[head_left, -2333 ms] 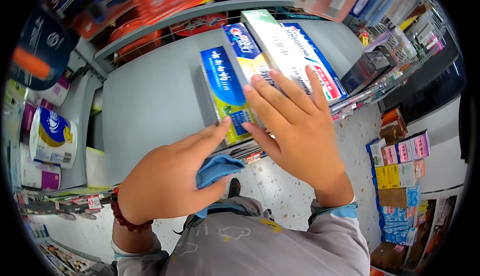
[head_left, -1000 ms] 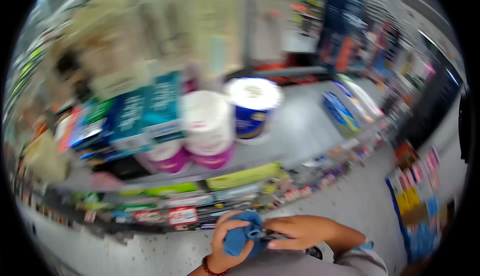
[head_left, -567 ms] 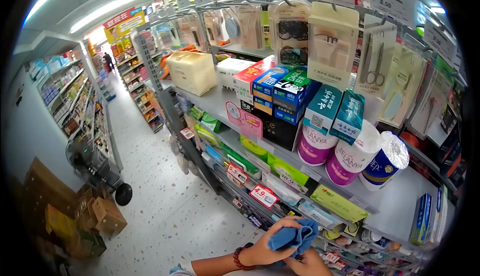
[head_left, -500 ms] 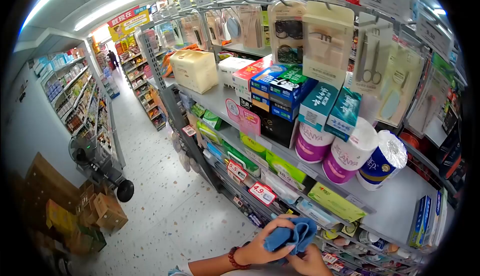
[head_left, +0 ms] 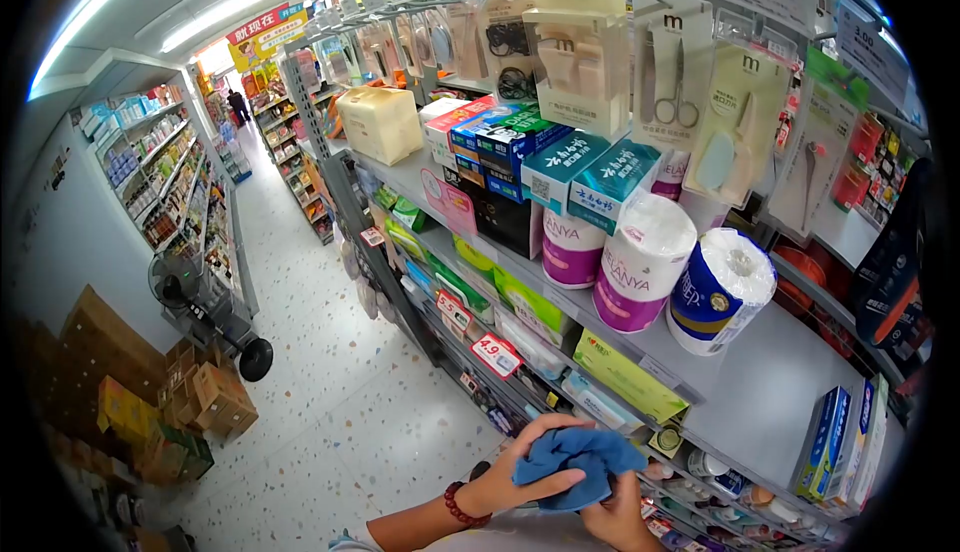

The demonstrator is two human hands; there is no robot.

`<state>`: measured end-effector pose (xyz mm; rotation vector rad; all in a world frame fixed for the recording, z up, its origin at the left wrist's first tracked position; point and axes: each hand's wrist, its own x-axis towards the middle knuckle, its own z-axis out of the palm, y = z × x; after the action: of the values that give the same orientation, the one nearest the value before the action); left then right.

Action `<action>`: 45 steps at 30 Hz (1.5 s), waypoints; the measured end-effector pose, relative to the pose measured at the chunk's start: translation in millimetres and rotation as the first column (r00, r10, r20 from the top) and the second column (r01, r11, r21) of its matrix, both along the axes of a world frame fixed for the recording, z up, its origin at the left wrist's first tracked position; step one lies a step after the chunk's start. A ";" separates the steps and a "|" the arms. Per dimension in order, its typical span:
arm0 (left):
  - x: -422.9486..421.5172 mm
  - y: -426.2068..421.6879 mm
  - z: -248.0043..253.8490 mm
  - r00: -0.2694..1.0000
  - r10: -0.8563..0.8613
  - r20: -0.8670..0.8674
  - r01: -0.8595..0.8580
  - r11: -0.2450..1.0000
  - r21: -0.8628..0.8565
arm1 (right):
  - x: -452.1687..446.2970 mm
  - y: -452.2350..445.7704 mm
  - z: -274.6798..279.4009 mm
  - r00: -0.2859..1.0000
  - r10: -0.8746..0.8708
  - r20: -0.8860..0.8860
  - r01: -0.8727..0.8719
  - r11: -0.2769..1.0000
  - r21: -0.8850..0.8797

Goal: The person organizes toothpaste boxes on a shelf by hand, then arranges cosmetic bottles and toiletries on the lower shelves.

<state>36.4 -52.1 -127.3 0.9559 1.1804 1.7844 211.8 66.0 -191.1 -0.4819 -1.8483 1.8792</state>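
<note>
A crumpled blue cloth [head_left: 575,457] is bunched between my two hands at the bottom of the view, in front of the lower shelves. My left hand [head_left: 505,474], with a dark red bead bracelet [head_left: 458,505] at the wrist, grips the cloth from the left, thumb across its front. From the right and below, my right hand [head_left: 618,514] pinches the cloth's edge; part of its fingers is hidden behind the fabric. Closest above the hands are a light green packet [head_left: 628,372] and the grey shelf [head_left: 760,422].
Wrapped paper rolls [head_left: 645,264] and a blue-and-white roll [head_left: 720,292] stand on the upper shelf beside teal boxes [head_left: 612,184]. Hanging packs with scissors [head_left: 676,82] overhang them. Upright thin boxes [head_left: 840,442] are at right. A fan [head_left: 178,282] and cardboard boxes [head_left: 222,397] line the left aisle.
The cloth has spread out more between my hands, its bundle now wider and looser. The view has shifted slightly, so the shelf goods appear further left.
</note>
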 end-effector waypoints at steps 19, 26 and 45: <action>-65.4 -9.4 -36.3 0.798 -0.048 0.601 0.095 0.994 -0.046 | -11.2 55.9 148.2 0.722 -0.534 -0.440 0.640 0.273 0.718; -82.7 -0.9 -26.6 0.802 -0.322 0.503 0.281 0.947 0.158 | -55.3 44.7 199.0 0.791 -0.416 -0.450 0.570 0.233 0.788; -124.7 -33.7 -57.9 0.751 -0.358 0.554 0.245 0.931 0.269 | -174.3 69.3 261.2 0.870 -0.322 -0.374 0.208 -0.448 0.869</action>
<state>-88.3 -85.9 -185.2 0.5605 0.4347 1.7479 37.5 135.3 70.1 -0.2505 -2.1903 -0.6336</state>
